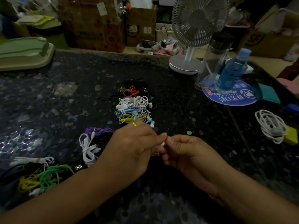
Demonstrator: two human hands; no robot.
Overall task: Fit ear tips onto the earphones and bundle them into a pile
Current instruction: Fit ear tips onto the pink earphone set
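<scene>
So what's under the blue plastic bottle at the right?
The blue plastic bottle stands on a round blue printed disc, beside a clear glass tumbler. The print beneath the bottle is covered.

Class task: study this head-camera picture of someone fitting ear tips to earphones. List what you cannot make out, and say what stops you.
- White piece pinched between the left hand and right hand: fingers cover nearly all of it.
- Whether its tip is on: hidden by fingers.
- Green ring: too small to identify.
- Cable heap: dark, tangled and partly behind the left forearm.
</scene>
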